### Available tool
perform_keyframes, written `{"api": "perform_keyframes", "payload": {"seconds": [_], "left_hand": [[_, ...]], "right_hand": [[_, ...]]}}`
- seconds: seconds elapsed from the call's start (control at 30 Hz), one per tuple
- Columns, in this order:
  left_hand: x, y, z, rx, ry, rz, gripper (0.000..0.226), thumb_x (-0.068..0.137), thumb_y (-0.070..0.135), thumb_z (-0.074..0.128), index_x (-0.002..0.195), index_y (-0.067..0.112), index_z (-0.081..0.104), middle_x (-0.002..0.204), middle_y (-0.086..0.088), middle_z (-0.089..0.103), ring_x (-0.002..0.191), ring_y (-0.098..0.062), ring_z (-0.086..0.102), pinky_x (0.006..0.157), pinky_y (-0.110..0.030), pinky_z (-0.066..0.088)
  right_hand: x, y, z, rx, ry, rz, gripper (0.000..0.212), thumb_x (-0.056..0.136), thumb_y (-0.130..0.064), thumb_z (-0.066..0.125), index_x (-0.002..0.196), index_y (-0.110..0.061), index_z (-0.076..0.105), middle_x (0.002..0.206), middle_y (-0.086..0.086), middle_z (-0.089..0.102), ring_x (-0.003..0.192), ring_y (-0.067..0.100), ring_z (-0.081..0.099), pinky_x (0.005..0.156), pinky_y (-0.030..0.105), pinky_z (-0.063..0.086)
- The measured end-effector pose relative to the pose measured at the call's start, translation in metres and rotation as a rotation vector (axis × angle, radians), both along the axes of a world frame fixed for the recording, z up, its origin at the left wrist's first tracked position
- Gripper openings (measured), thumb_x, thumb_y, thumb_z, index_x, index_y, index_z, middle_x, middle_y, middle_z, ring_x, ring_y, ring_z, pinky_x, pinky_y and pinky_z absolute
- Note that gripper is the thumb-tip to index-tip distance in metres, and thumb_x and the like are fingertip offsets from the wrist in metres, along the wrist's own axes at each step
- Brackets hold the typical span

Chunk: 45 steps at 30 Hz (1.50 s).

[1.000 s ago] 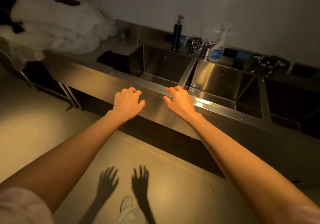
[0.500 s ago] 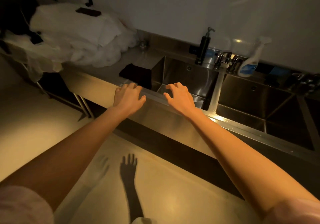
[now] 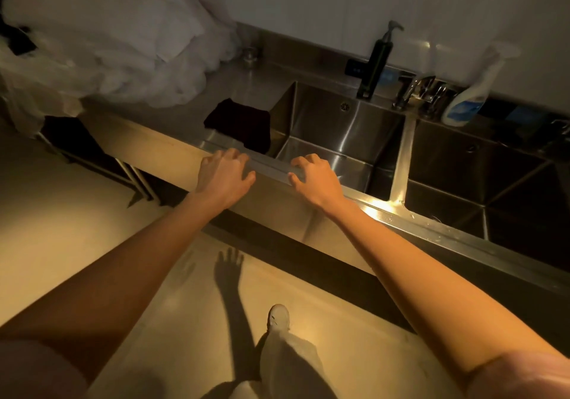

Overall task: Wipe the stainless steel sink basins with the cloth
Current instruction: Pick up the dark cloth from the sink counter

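Head view: the sink basins (image 3: 339,133) run rightward; a dark cloth (image 3: 239,124) lies on the counter beside the left basin's edge. Left hand (image 3: 223,176) is nearer (just below it); right hand (image 3: 314,176) reaches too, both loosely spread, holding nothing.
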<state>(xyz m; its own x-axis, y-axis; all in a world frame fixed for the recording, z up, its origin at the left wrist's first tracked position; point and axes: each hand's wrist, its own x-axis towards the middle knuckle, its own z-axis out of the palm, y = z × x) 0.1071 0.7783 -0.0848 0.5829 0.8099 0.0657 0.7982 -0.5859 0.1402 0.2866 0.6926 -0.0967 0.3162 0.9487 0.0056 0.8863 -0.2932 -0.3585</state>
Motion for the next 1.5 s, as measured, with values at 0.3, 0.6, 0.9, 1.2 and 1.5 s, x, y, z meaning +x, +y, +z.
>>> {"api": "perform_keyframes", "payload": {"seconds": [0.3, 0.6, 0.9, 1.2, 1.5], "left_hand": [[0.052, 0.102, 0.016, 0.030, 0.013, -0.012, 0.046, 0.097, 0.039, 0.047, 0.137, 0.015, 0.052, 0.137, -0.009, 0.052, 0.124, -0.030, 0.047, 0.098, -0.044, 0.039], [0.083, 0.171, 0.015, 0.021, 0.048, 0.027, 0.047, 0.097, 0.040, 0.046, 0.137, 0.015, 0.050, 0.138, -0.009, 0.050, 0.126, -0.028, 0.045, 0.100, -0.044, 0.038], [0.106, 0.212, 0.004, 0.028, 0.056, -0.027, 0.045, 0.096, 0.039, 0.047, 0.133, 0.015, 0.054, 0.132, -0.008, 0.054, 0.120, -0.029, 0.049, 0.096, -0.043, 0.039], [0.099, 0.296, -0.013, 0.024, 0.056, -0.156, 0.045, 0.093, 0.040, 0.051, 0.132, 0.017, 0.054, 0.134, -0.009, 0.054, 0.122, -0.031, 0.050, 0.102, -0.046, 0.037], [0.088, 0.367, -0.030, 0.035, 0.079, -0.340, 0.046, 0.094, 0.038, 0.050, 0.135, 0.018, 0.051, 0.142, -0.009, 0.048, 0.126, -0.030, 0.045, 0.099, -0.042, 0.036]], "right_hand": [[0.056, 0.100, 0.010, 0.049, 0.065, -0.010, 0.040, 0.096, -0.036, 0.048, 0.133, -0.019, 0.051, 0.133, 0.009, 0.048, 0.124, 0.032, 0.045, 0.100, 0.044, 0.043], [0.106, 0.175, 0.013, 0.081, 0.105, -0.013, 0.042, 0.096, -0.038, 0.049, 0.133, -0.020, 0.050, 0.137, 0.007, 0.045, 0.126, 0.030, 0.044, 0.101, 0.045, 0.044], [0.117, 0.216, -0.008, 0.099, 0.153, -0.032, 0.042, 0.095, -0.037, 0.050, 0.134, -0.022, 0.049, 0.137, 0.006, 0.044, 0.126, 0.028, 0.044, 0.100, 0.044, 0.045], [0.089, 0.277, -0.027, 0.080, 0.175, -0.153, 0.049, 0.094, -0.040, 0.051, 0.138, -0.021, 0.043, 0.141, 0.009, 0.037, 0.127, 0.031, 0.042, 0.101, 0.044, 0.045], [0.036, 0.343, -0.068, -0.147, 0.402, -0.238, 0.085, 0.082, -0.054, 0.065, 0.151, -0.032, 0.020, 0.159, 0.010, -0.008, 0.147, 0.037, 0.005, 0.119, 0.050, 0.020]]}}
